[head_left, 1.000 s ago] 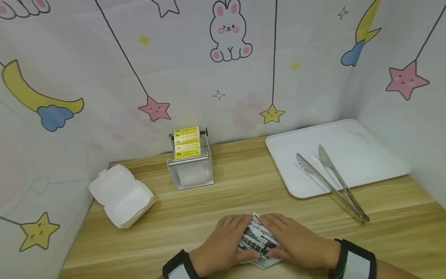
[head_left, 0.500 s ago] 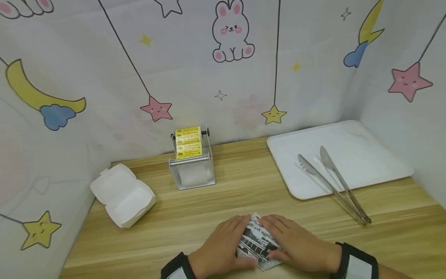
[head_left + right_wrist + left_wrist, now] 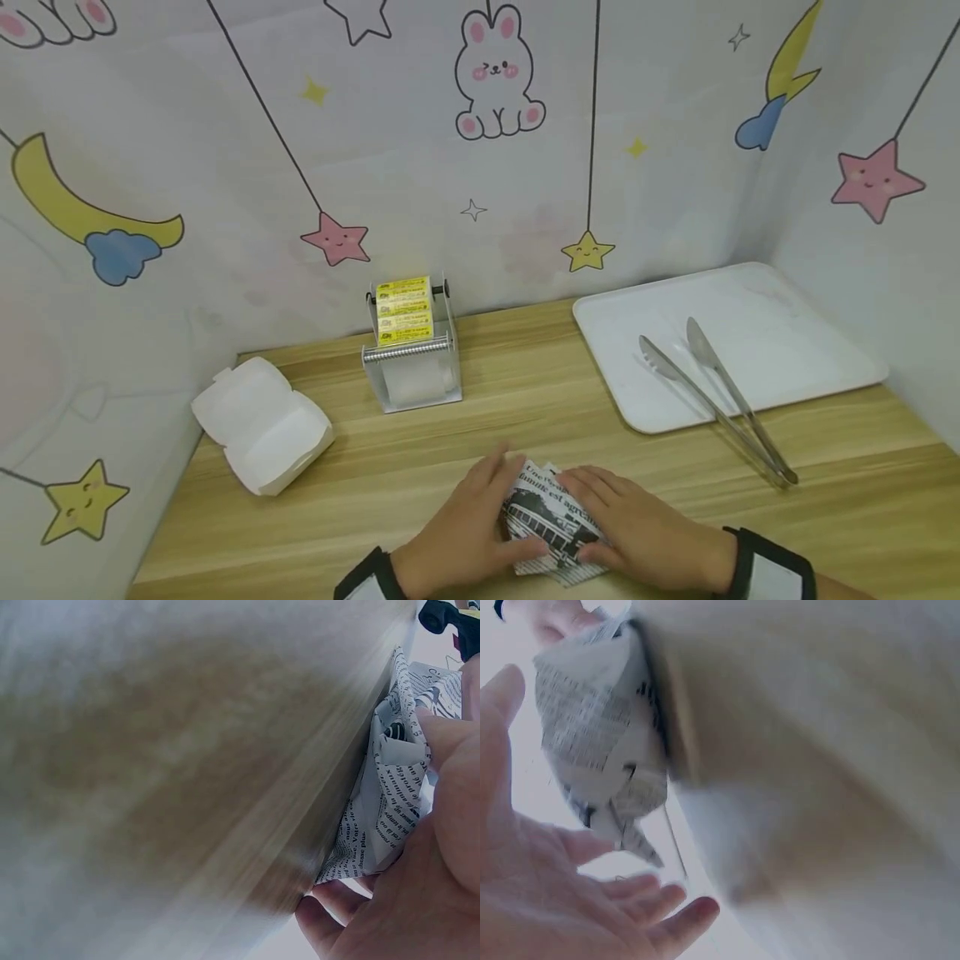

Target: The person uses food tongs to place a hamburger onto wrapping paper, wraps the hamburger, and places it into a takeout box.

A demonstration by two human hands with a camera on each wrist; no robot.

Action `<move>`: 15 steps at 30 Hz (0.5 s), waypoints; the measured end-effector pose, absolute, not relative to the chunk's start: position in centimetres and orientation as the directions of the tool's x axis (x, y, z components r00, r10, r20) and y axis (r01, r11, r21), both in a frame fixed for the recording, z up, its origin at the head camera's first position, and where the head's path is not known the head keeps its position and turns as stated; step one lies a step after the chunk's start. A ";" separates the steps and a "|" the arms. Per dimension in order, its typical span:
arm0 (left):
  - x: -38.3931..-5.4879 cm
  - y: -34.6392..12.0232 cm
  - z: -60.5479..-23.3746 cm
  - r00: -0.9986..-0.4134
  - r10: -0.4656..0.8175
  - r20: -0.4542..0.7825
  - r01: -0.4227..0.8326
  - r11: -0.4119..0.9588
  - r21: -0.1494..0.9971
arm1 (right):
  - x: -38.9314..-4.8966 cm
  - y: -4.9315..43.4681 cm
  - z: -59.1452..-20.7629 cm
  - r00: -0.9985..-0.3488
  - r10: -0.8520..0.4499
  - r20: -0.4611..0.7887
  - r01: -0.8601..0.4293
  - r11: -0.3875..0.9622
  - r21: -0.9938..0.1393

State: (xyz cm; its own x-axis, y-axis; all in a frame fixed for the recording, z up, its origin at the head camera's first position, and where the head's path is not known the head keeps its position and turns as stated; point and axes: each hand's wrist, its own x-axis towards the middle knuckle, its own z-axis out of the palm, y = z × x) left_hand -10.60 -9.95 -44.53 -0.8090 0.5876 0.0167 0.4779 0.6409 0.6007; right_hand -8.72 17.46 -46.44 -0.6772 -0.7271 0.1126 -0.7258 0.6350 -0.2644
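Observation:
A small parcel wrapped in newsprint-patterned paper (image 3: 553, 518) lies on the table at the front, between both hands. My right hand (image 3: 652, 527) grips its right side, with the thumb on the near part and the fingers over the far part. My left hand (image 3: 468, 533) is beside the left side, its fingers relaxed and spread. In the left wrist view a gap shows between that palm and the folded end of the wrapped parcel (image 3: 592, 712). Folded paper layers of the parcel (image 3: 394, 795) show in the right wrist view, along the right palm. The parcel's contents are hidden.
A white clamshell box (image 3: 262, 429) stands open at the left. Behind the hands is a label dispenser (image 3: 412, 375) with a roll of yellow labels (image 3: 405, 312). Metal tongs (image 3: 720, 400) rest across the edge of a white tray (image 3: 795, 333) at the right.
My left hand has shifted slightly left and its fingers have lifted off the parcel, so more printed paper shows. The right hand stays in place.

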 end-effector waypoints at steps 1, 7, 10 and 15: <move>-10.8 -10.2 -44.3 -0.832 0.554 0.032 0.448 0.636 0.629 | -8.7 17.5 -46.5 -0.674 -0.729 0.122 -0.731 0.633 -0.256; -14.2 -13.6 -42.9 -0.967 0.204 0.153 0.234 0.468 0.852 | -8.7 17.5 -46.7 -0.666 -0.730 0.152 -0.743 0.630 -0.227; -16.5 -15.9 -42.6 -0.996 0.001 0.094 0.090 0.298 0.950 | -8.6 17.6 -46.7 -0.670 -0.729 0.144 -0.738 0.633 -0.233; -18.8 -18.6 -43.1 -0.991 -0.122 -0.047 -0.063 0.135 0.989 | -8.6 17.4 -46.6 -0.676 -0.727 0.121 -0.728 0.635 -0.258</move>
State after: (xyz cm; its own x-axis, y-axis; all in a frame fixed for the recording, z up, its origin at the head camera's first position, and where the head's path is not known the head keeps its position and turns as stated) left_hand -18.76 -18.59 -43.10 -0.9914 -0.1224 -0.0468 -0.0634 0.1352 0.9888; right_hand -8.60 17.39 -46.57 -0.6763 -0.7265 0.1214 -0.7283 0.6349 -0.2579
